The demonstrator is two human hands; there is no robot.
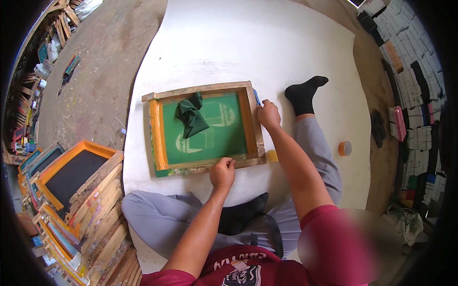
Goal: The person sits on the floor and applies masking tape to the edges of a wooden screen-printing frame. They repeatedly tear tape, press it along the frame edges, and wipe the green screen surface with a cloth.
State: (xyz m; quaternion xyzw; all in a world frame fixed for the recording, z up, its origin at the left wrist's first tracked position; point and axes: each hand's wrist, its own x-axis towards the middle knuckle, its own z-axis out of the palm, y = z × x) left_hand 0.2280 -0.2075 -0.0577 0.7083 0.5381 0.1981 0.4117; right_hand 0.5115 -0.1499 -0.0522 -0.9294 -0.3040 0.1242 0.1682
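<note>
Right-hand fingers (263,110) curl over the wooden screen frame (253,121); their tips are hidden. A blurred patch (348,248) covers the lower right. The frame stack (90,224) runs past the lower edge. Shelf items (415,95) are too small to identify.

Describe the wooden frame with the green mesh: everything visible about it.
The wooden frame is a rectangle of worn, paint-stained timber, with orange tape lining its left inner edge. Its green mesh bears a pale printed design. It lies flat on a white sheet on the floor. A crumpled green cloth sits on the mesh. The left hand grips the near rail; the right hand holds the right rail.
</note>
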